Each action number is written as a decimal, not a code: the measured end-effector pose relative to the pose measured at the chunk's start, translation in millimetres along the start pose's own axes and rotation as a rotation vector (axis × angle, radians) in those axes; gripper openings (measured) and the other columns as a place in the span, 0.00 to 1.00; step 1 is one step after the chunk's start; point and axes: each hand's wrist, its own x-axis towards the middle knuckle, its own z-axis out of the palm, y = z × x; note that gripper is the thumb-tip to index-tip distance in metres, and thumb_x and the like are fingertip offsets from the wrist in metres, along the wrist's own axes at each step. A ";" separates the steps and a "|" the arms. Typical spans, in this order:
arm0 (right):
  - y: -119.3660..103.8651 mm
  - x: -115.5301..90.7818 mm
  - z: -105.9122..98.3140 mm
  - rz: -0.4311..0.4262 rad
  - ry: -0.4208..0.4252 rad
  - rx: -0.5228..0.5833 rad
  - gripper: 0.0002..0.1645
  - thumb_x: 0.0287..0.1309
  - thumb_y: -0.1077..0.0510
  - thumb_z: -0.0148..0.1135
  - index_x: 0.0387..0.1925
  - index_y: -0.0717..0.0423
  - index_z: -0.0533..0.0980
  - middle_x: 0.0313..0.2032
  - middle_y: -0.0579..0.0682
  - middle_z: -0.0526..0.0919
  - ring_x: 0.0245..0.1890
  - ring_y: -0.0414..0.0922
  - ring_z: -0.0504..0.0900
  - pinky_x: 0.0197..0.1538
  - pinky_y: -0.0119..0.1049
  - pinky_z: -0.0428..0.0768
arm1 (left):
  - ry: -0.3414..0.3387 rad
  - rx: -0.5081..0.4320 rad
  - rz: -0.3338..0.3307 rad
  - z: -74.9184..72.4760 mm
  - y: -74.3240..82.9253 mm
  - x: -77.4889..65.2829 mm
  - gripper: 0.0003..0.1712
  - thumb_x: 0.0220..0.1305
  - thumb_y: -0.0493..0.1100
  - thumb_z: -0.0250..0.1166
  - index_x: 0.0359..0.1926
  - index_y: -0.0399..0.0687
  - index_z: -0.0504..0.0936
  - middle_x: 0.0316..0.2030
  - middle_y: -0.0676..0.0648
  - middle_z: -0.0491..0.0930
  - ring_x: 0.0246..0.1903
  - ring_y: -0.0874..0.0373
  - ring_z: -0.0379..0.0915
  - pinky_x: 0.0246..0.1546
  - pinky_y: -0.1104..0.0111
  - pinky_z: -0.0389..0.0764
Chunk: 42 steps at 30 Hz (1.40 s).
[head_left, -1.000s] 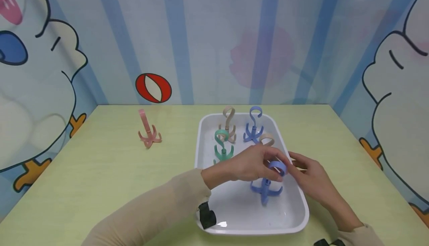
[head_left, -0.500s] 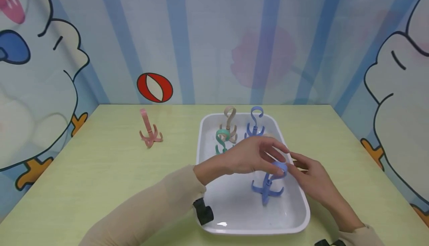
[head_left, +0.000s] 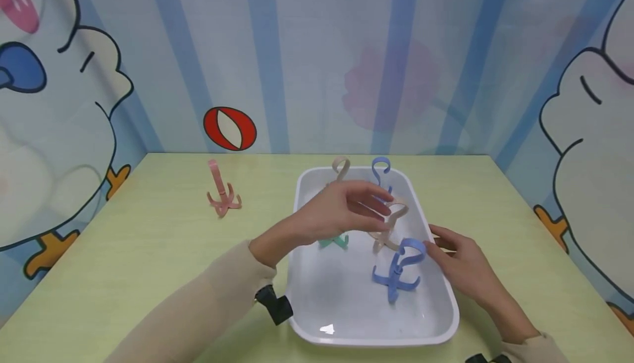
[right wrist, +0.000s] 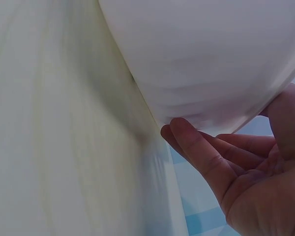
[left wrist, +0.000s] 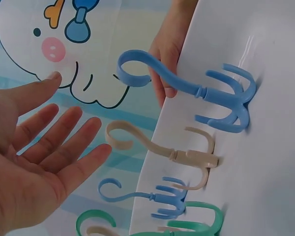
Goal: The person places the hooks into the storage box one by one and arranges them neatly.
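My left hand [head_left: 342, 209] hovers over the white tray [head_left: 366, 333] with fingers spread and holds nothing. In the left wrist view its palm and fingers face the hooks. A blue multi-prong hanging hook [head_left: 394, 280] stands upright in the tray's near right part, its curved top towards the rim. Just behind it is a beige hook [head_left: 396, 217], partly covered by my left fingers. A green hook [head_left: 337, 240] is mostly hidden under that hand. My right hand [head_left: 460, 258] holds the tray's right side, thumb at the rim and fingers against the outer wall.
Another beige hook [head_left: 340, 167] and a second blue hook [head_left: 381, 169] stand at the tray's far end. A pink hook [head_left: 224, 201] stands on the pale green table [head_left: 173, 264] left of the tray. A cartoon-printed backdrop [head_left: 317, 49] encloses the table.
My left hand has let go of the near blue hook's curved top and drawn back to the left. The blue hook stays standing. My right hand keeps its place at the tray.
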 end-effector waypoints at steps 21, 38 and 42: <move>-1.8 -0.4 0.9 0.001 0.009 0.007 0.37 0.78 0.49 0.58 0.78 0.65 0.64 0.62 0.72 0.80 0.55 0.65 0.87 0.43 0.44 0.92 | 0.331 -0.009 0.003 -59.8 -7.8 -48.3 0.24 0.69 0.37 0.71 0.65 0.48 0.82 0.56 0.42 0.87 0.57 0.50 0.85 0.61 0.56 0.85; -2.9 -0.6 -1.1 0.020 -0.008 0.010 0.38 0.79 0.48 0.57 0.78 0.66 0.62 0.63 0.72 0.79 0.56 0.64 0.87 0.43 0.44 0.92 | 0.619 0.044 -0.050 -108.7 -18.2 -89.8 0.26 0.72 0.46 0.71 0.68 0.54 0.80 0.59 0.47 0.86 0.55 0.61 0.84 0.33 0.73 0.81; -3.6 -1.4 0.1 0.037 -0.009 0.002 0.38 0.78 0.47 0.58 0.78 0.64 0.63 0.63 0.71 0.80 0.57 0.64 0.87 0.45 0.44 0.92 | 0.663 0.010 -0.038 -114.8 -19.7 -97.1 0.25 0.72 0.46 0.71 0.67 0.54 0.80 0.54 0.54 0.87 0.54 0.61 0.84 0.24 0.75 0.77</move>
